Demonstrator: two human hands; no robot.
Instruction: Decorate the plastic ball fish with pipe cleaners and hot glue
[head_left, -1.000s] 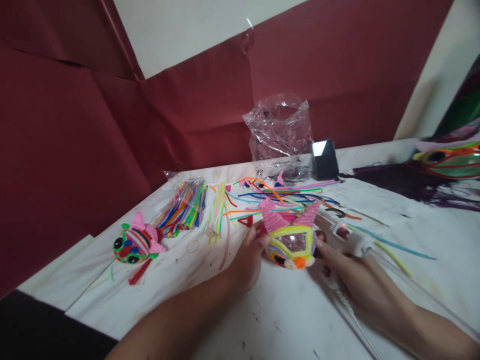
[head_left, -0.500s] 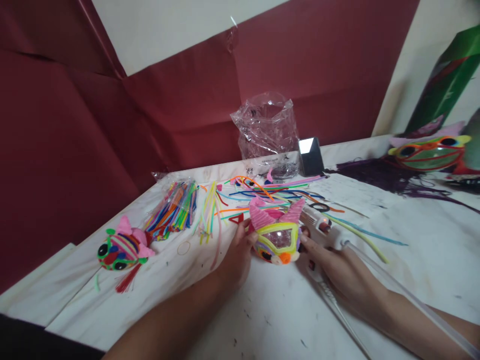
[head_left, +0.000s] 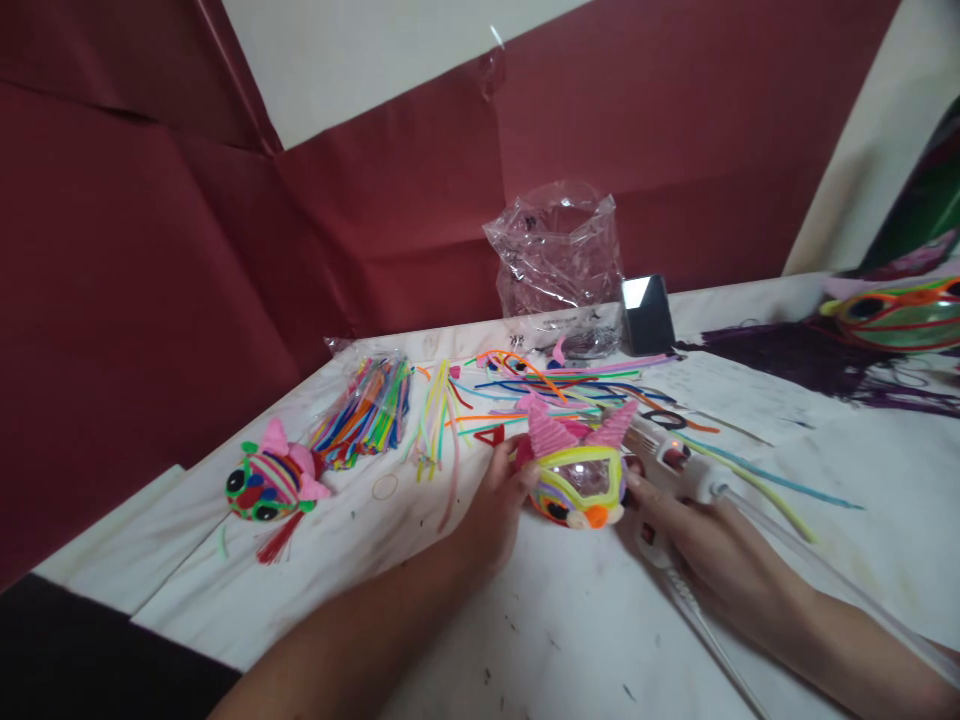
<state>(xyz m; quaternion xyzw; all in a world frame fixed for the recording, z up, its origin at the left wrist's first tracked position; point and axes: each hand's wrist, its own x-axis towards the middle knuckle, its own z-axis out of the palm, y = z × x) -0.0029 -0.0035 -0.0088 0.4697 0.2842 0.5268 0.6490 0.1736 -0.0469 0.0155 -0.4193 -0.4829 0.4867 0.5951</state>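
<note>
Fingers closed, my left hand (head_left: 495, 512) and right hand (head_left: 694, 530) pinch a domed pink-and-yellow chenille animal head (head_left: 581, 472); only my view has swung, the work seemingly unadvanced.

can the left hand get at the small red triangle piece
Probably yes: the small red triangle piece lies close by the left hand, nothing visible between, though that hand is holding the pink-eared, yellow-rimmed craft head.

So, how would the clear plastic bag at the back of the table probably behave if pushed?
The clear plastic bag would probably crumple easily, since its thin film is already creased. It may also tip, as it stands quite tall.
</note>
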